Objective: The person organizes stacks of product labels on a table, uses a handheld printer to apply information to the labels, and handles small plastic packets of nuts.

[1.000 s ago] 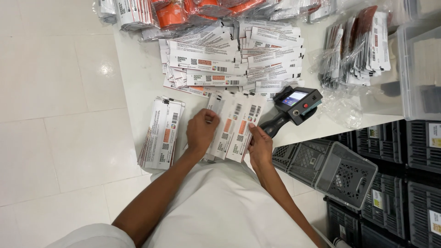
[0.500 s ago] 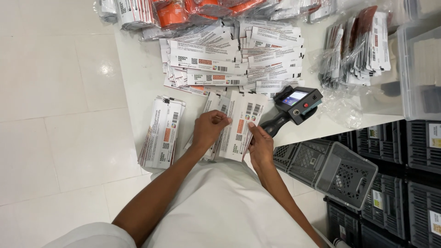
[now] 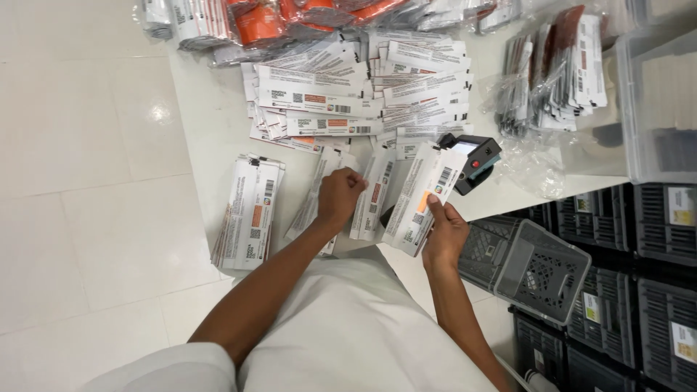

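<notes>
right hand [image 3: 444, 234]: closed on a white labelled packet [image 3: 425, 197], held tilted at frame centre.
left hand [image 3: 338, 196]: fingers pinched on fanned packets [image 3: 374, 190] just left of it.
step tip: one packet is best peeled off cleanly, label side kept up.
scanner [image 3: 475, 156]: partly hidden behind the held packet.
stack [image 3: 249, 210]: left of centre on the white table [image 3: 210, 123].
clear bin [image 3: 657, 109]: upper right, contents unclear.
grey crate [image 3: 534, 268]: lower right, contents not seen.

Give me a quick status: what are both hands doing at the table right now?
Left hand pinching a white packet. Right hand holding a fanned stack of white packets. Handheld scanner lying just behind the stack.
</notes>
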